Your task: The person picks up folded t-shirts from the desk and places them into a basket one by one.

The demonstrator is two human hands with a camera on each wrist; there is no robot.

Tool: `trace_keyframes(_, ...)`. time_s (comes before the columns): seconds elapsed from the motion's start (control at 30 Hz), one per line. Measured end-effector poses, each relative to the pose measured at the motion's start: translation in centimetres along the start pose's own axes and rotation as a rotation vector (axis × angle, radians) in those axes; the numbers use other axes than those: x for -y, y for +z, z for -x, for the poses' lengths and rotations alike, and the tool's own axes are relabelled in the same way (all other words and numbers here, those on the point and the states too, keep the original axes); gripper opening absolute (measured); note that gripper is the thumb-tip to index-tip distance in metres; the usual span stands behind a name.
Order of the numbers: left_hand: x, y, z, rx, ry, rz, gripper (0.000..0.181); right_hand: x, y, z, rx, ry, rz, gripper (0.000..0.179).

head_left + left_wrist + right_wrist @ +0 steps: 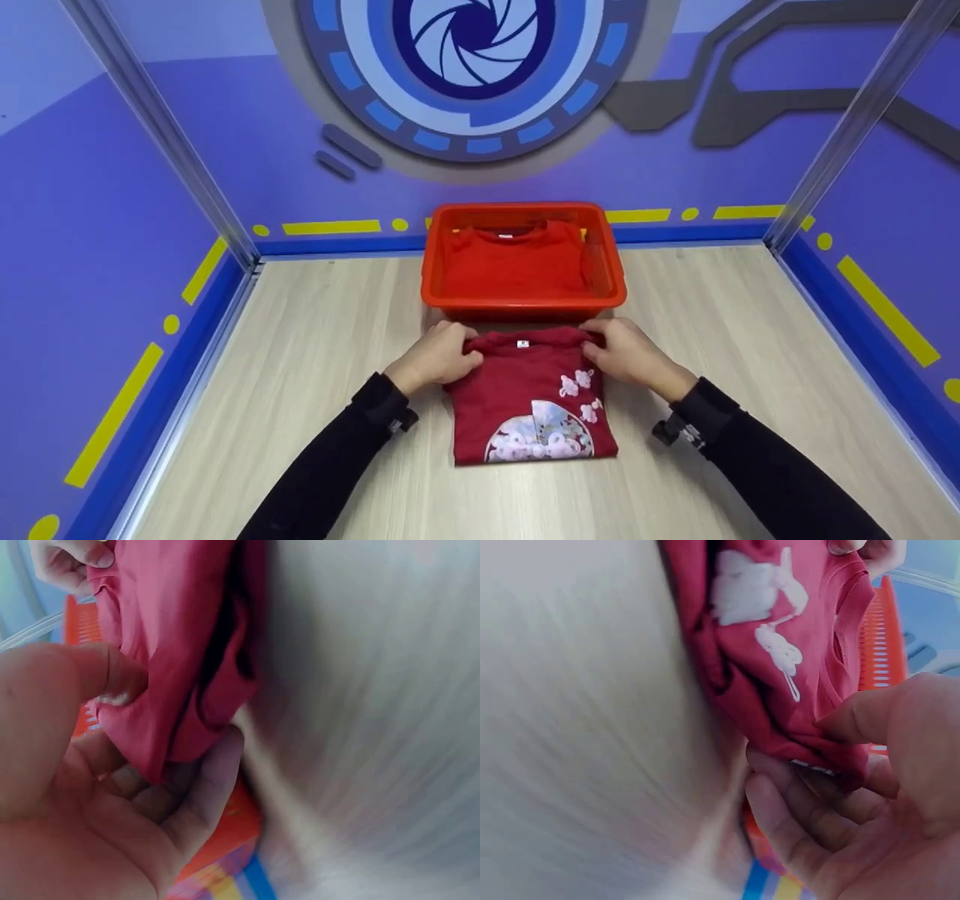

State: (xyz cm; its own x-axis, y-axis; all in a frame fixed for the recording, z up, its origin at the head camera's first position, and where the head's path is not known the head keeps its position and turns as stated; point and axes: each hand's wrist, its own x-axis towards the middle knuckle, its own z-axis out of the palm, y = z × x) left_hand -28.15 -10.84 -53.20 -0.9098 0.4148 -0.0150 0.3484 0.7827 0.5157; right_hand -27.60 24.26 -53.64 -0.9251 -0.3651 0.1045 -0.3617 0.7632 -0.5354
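Observation:
A folded dark red shirt (517, 382) with a pale floral print and small pink appliqués lies in front of the basket, its collar side toward the basket. The left hand (442, 352) pinches its upper left corner, thumb on top and fingers beneath, as the left wrist view shows with the shirt (180, 637). At the upper right corner the right hand (630, 352) pinches the cloth the same way; in the right wrist view its fingers (802, 821) lie under the shirt's edge. Behind stands an orange-red plastic basket (525, 304) holding a bright red shirt (517, 262).
The wood-grain table (330, 330) carries the basket near its back edge. Blue printed panels (360, 195) wall it at the back and on both sides, with metal posts (172, 142) at the corners.

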Motion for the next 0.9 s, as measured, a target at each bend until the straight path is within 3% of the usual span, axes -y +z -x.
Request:
trace_keyframes(0.23,-0.8,-2.8,0.5,-0.094,0.107,0.039,0.009,1.4,-2.7,0.4,-0.044,-0.072,-0.046,0.02)
trace_keyframes(0.57,-2.8,-6.6,1.0,-0.143,0.165,0.089,0.021,3.7,-6.4,0.4,-0.097,-0.133,-0.074,0.014)
trace_keyframes(0.9,-4.1,-10.2,1.1,-0.241,0.271,0.121,0.014,5.5,-9.7,0.4,-0.201,-0.191,-0.065,0.012)
